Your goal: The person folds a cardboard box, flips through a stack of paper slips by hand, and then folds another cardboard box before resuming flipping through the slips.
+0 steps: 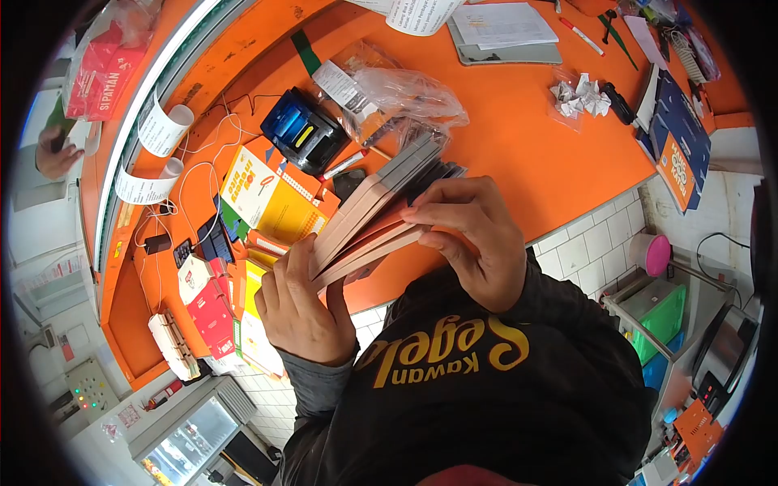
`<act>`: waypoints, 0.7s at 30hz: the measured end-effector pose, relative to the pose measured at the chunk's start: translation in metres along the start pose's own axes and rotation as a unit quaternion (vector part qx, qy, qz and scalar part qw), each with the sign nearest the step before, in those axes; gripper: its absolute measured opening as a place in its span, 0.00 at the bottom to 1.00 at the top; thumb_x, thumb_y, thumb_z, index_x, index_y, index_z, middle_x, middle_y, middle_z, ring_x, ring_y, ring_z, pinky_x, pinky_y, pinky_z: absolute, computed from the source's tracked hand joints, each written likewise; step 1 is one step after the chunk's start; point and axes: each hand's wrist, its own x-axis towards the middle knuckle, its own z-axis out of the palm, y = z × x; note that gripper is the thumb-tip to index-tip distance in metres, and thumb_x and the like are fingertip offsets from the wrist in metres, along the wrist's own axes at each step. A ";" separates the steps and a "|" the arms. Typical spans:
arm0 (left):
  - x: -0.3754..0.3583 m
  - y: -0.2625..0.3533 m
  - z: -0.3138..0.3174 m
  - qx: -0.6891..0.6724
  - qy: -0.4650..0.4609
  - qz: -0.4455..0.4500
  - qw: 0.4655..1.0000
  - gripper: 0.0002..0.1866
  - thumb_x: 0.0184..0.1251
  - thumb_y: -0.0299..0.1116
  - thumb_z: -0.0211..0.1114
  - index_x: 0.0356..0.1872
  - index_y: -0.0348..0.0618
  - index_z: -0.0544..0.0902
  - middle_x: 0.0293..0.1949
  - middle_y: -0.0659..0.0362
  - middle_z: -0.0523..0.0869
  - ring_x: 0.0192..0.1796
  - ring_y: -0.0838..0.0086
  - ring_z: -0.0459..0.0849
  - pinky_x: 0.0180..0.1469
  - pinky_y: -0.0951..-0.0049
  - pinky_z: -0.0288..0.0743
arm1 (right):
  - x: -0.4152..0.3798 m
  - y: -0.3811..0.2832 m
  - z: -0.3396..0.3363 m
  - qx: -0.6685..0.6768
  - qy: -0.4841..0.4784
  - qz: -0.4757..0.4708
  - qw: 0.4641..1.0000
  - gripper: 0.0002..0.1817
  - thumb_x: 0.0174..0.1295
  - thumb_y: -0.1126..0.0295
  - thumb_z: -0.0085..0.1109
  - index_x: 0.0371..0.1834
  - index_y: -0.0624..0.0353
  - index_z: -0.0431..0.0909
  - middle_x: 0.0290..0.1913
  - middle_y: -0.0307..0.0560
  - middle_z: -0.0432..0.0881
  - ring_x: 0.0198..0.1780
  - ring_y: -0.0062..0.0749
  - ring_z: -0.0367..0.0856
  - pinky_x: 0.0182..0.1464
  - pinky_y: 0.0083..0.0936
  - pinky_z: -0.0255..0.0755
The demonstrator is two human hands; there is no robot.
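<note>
My left hand (308,312) is wrapped around the lower left end of a thick stack of flat card pieces (356,217), with pinkish-beige edges and grey at the far end. The stack is tilted above the orange table and spreads into layers like a fan. At its right side, my right hand (478,235) pinches the fanned layers between thumb and fingers, close to a reddish-orange layer (381,231). What is printed on the pieces is hidden.
Behind the stack stands a blue and black label printer (304,130) beside crumpled clear plastic (413,97). Yellow printed boxes (279,202) and red boxes (209,304) lie to the left. Crumpled paper (583,97) and a dark blue box (677,138) sit to the right.
</note>
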 end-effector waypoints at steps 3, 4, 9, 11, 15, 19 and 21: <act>0.000 -0.001 0.001 -0.002 0.004 0.004 1.000 0.34 0.51 0.27 0.70 0.64 0.39 0.73 0.49 0.52 0.83 0.43 0.56 0.80 0.47 0.59 0.68 | 0.004 -0.001 0.001 -0.025 0.006 -0.012 1.000 0.14 0.63 0.73 0.66 0.53 0.55 0.82 0.50 0.45 0.80 0.49 0.42 0.77 0.52 0.34 0.73; 0.000 -0.001 0.002 0.000 0.008 0.008 1.000 0.34 0.50 0.27 0.70 0.64 0.39 0.73 0.49 0.52 0.83 0.43 0.56 0.80 0.47 0.58 0.68 | 0.005 -0.003 0.000 -0.025 0.006 -0.012 1.000 0.14 0.63 0.73 0.66 0.53 0.55 0.82 0.50 0.45 0.80 0.49 0.42 0.77 0.52 0.34 0.73; 0.001 -0.001 0.001 0.001 0.007 0.010 1.000 0.35 0.50 0.26 0.71 0.64 0.39 0.73 0.50 0.51 0.83 0.43 0.56 0.80 0.47 0.58 0.68 | 0.007 -0.009 -0.002 -0.066 -0.004 0.000 0.998 0.18 0.66 0.68 0.63 0.58 0.57 0.83 0.47 0.46 0.81 0.46 0.34 0.77 0.50 0.28 0.72; 0.001 -0.001 0.001 0.002 0.007 0.011 1.000 0.35 0.50 0.26 0.71 0.64 0.38 0.73 0.50 0.51 0.82 0.43 0.56 0.80 0.47 0.58 0.68 | 0.006 -0.004 -0.002 -0.069 -0.010 -0.015 0.997 0.19 0.66 0.67 0.63 0.60 0.56 0.83 0.47 0.46 0.81 0.46 0.33 0.77 0.50 0.28 0.72; 0.001 -0.001 0.000 0.002 0.002 0.007 1.000 0.35 0.50 0.26 0.71 0.64 0.38 0.72 0.50 0.51 0.82 0.43 0.56 0.80 0.47 0.59 0.68 | 0.006 -0.002 -0.002 -0.060 -0.013 -0.026 0.998 0.17 0.65 0.68 0.64 0.57 0.57 0.84 0.48 0.47 0.81 0.47 0.32 0.78 0.49 0.27 0.72; 0.001 -0.001 0.001 -0.002 0.003 0.006 1.000 0.35 0.50 0.26 0.70 0.64 0.39 0.72 0.50 0.52 0.82 0.43 0.56 0.80 0.47 0.59 0.68 | 0.003 0.001 0.000 -0.018 -0.006 -0.012 1.000 0.17 0.62 0.73 0.67 0.56 0.55 0.83 0.50 0.44 0.81 0.49 0.41 0.77 0.51 0.32 0.74; 0.000 -0.001 0.001 0.000 0.003 0.006 1.000 0.34 0.51 0.26 0.70 0.64 0.39 0.73 0.50 0.52 0.82 0.43 0.56 0.80 0.47 0.59 0.68 | 0.004 0.001 0.002 -0.008 0.013 -0.007 1.000 0.16 0.63 0.73 0.67 0.54 0.56 0.83 0.50 0.44 0.81 0.50 0.41 0.78 0.52 0.33 0.75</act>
